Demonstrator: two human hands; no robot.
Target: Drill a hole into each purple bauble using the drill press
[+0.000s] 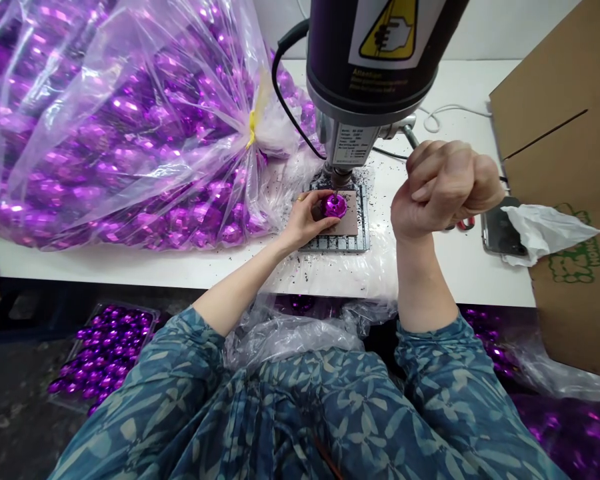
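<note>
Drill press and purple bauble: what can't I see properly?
In the head view:
- Drill press: top cut off by the upper edge.
- Small print on its silver label: too small to read.
- Bauble: underside hidden by its own top.
- Whatever is inside the right hand: hidden by curled fingers.
- Part of the phone: covered by white tissue.

Blue-green leaf-and-flower print garment [337, 407], loose sleeves [173, 360], yellowish finger ring [300, 198]
</note>
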